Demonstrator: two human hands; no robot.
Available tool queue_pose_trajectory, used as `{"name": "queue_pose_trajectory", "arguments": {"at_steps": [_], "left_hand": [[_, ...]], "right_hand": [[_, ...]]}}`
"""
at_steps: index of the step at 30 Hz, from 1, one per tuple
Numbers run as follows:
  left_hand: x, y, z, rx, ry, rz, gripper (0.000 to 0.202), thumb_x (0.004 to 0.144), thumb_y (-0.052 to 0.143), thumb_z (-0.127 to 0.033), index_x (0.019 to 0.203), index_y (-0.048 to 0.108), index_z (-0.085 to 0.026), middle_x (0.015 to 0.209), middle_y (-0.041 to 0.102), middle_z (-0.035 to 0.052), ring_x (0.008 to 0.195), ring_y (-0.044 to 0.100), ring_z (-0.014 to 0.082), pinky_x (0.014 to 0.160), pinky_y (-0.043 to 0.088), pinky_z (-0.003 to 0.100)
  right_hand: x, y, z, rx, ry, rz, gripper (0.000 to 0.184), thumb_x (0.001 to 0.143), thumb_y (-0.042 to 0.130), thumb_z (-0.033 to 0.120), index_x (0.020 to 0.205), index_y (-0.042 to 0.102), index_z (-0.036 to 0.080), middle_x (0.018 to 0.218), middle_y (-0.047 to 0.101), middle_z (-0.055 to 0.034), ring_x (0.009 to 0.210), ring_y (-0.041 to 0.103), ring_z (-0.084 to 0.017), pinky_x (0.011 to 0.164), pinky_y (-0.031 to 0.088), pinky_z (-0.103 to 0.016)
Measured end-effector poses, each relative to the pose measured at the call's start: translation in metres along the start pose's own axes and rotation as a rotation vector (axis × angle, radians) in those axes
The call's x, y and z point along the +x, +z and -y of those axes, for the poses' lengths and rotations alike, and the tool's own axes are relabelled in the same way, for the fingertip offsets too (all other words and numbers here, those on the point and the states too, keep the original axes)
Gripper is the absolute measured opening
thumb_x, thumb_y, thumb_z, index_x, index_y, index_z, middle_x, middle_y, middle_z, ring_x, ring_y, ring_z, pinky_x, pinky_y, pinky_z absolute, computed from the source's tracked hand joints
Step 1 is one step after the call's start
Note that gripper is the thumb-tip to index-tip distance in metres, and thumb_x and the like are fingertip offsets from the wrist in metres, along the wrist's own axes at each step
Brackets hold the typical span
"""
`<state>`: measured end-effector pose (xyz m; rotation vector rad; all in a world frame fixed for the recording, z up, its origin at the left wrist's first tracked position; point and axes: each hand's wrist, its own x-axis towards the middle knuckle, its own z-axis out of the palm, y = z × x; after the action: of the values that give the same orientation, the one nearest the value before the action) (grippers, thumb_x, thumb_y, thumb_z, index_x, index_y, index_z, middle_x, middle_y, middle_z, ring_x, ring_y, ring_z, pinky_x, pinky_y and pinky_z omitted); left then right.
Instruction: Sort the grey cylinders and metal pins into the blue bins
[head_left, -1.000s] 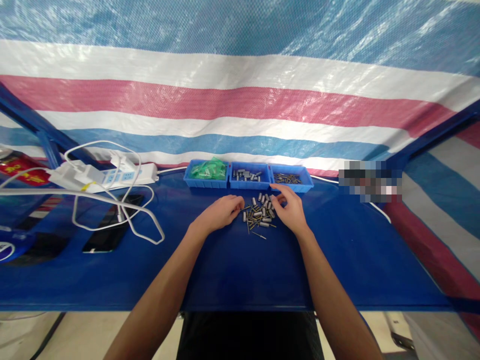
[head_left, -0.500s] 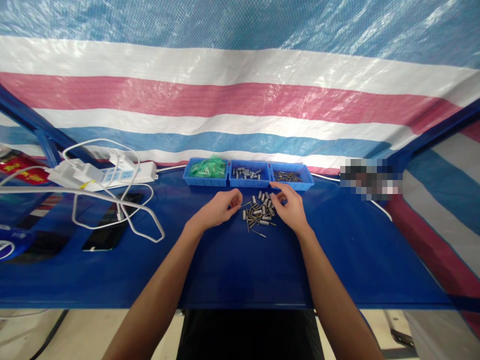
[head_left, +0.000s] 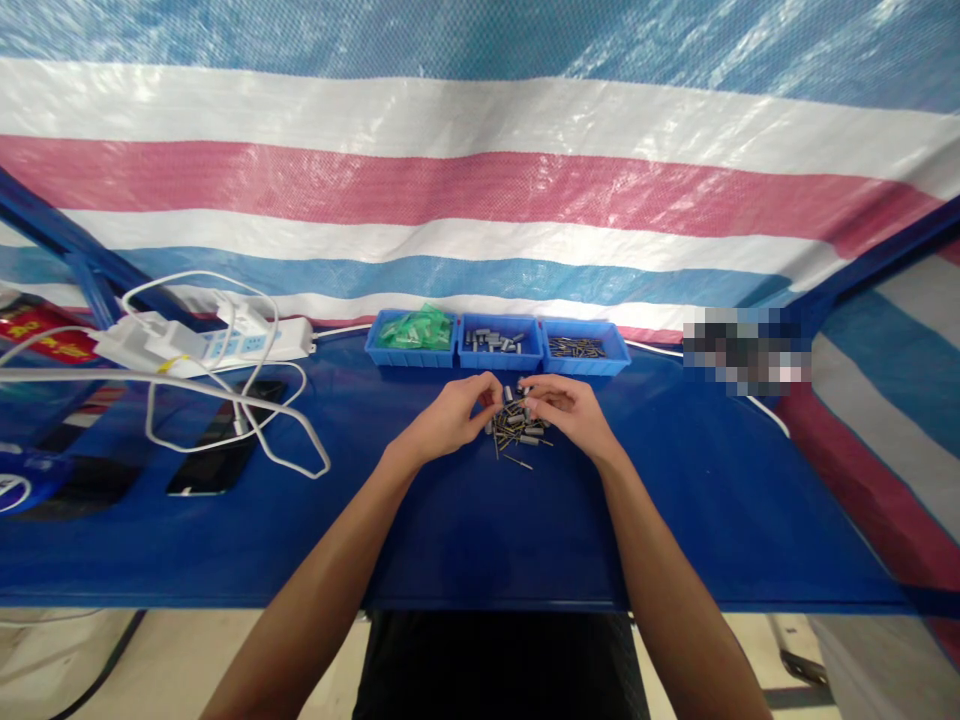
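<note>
Above a heap of small grey cylinders and thin metal pins (head_left: 513, 430), my two hands face each other with their fingertips close together. My left hand (head_left: 461, 412) is closed in a pinch on a thin metal pin (head_left: 516, 403) that points toward the other hand. My right hand (head_left: 571, 410) is also pinched closed, at the pin's far end; what lies between its fingertips is too small to make out. One loose pin (head_left: 518, 462) lies on the table just in front of the heap. The fingers partly cover the heap's back and sides.
Behind the heap stand three blue bins: one with green plastic packaging (head_left: 415, 328), one with grey cylinders (head_left: 495, 342), one with thin pins (head_left: 576, 347). At left are a power strip (head_left: 262, 342), white cables, a phone (head_left: 225, 450) and a red can (head_left: 45, 325).
Both hands have moved inward over the heap, so their fingertips now nearly meet. The pin in my left hand has come across toward my right fingertips. The camera view has shifted slightly.
</note>
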<state>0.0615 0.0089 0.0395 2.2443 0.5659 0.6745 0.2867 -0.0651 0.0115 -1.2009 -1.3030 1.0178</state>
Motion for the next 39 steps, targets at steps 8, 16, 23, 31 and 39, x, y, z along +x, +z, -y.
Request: {"name": "queue_pose_trajectory", "arguments": {"at_steps": [8,16,23,31,39], "left_hand": [[-0.001,0.008,0.011,0.027,-0.008,0.015,0.007,0.094,0.056,-0.013,0.094,0.057,-0.02,0.085,0.066,0.0002,0.078,0.063,0.0147,0.076,0.048,0.026],[-0.005,0.003,0.015,0.079,-0.045,0.087,0.006,0.091,0.061,-0.016,0.095,0.062,-0.019,0.082,0.065,-0.0001,0.071,0.059,0.0134,0.07,0.046,0.025],[-0.009,-0.007,0.007,0.063,-0.049,0.238,0.032,0.069,0.078,-0.019,0.096,0.06,-0.022,0.076,0.06,-0.0038,0.067,0.057,0.0146,0.061,0.044,0.024],[-0.008,-0.004,0.007,0.049,-0.071,0.239,0.034,0.063,0.062,-0.005,0.093,0.056,-0.022,0.077,0.059,-0.0031,0.063,0.057,0.0135,0.058,0.046,0.023],[-0.005,-0.015,0.004,-0.089,-0.035,0.018,0.014,0.082,0.064,-0.012,0.095,0.065,-0.019,0.09,0.071,0.0017,0.079,0.065,0.0139,0.078,0.054,0.026]], "right_hand": [[0.002,0.001,-0.007,-0.001,0.061,-0.011,0.028,0.078,0.086,0.044,0.09,0.081,0.02,0.079,0.078,-0.005,0.07,0.074,-0.02,0.069,0.06,-0.033],[0.004,-0.003,-0.014,-0.097,0.031,-0.072,0.03,0.08,0.083,0.046,0.095,0.081,0.02,0.086,0.08,-0.007,0.07,0.073,-0.021,0.065,0.058,-0.032],[0.004,-0.003,-0.011,-0.097,0.037,-0.086,0.031,0.079,0.083,0.048,0.093,0.08,0.021,0.086,0.08,-0.0068,0.07,0.073,-0.021,0.066,0.059,-0.033],[0.004,-0.001,-0.008,-0.073,0.035,-0.095,0.031,0.078,0.083,0.048,0.092,0.079,0.021,0.084,0.079,-0.0064,0.068,0.073,-0.02,0.065,0.06,-0.033],[0.003,-0.001,-0.005,-0.07,0.026,-0.08,0.031,0.08,0.083,0.049,0.094,0.08,0.021,0.087,0.08,-0.0068,0.071,0.074,-0.021,0.068,0.06,-0.033]]}}
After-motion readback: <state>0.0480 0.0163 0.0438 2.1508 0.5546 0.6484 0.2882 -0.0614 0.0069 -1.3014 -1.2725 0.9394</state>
